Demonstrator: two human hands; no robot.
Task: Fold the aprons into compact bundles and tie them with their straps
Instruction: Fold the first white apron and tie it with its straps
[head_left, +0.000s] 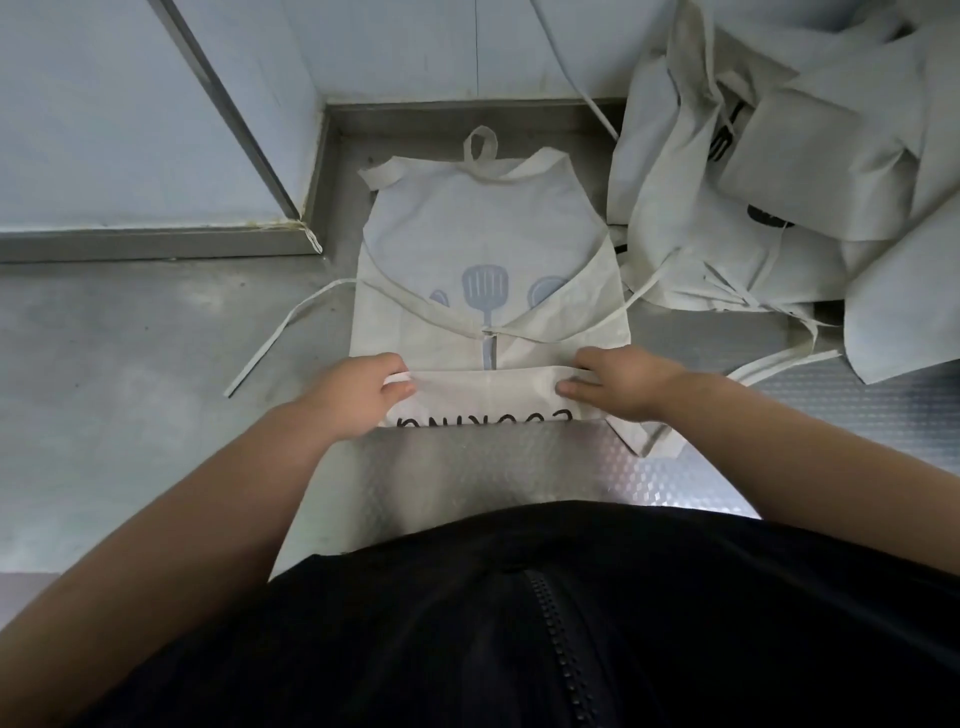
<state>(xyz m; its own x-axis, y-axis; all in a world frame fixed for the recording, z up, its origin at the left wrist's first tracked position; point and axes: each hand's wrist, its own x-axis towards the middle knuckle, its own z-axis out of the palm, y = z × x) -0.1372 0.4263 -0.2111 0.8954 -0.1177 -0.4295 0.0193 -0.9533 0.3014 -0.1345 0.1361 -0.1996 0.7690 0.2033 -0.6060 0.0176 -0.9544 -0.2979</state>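
Note:
A cream apron (483, 228) with a blue spatula print lies flat on the steel table (130, 364), its sides folded inward. Its near end is turned up into a fold showing black letters (483, 415). My left hand (358, 395) pinches the left end of that fold, thumb on top. At the right end, my right hand (623, 382) pinches the same fold. One strap (280, 332) trails off to the left, another strap (779, 364) runs to the right. The neck loop (482, 145) lies at the far end.
A heap of loose cream aprons (779, 171) fills the back right of the table. A pale wall panel with a metal rail (156, 241) borders the left and far sides. My dark zipped top (545, 623) covers the table's near edge.

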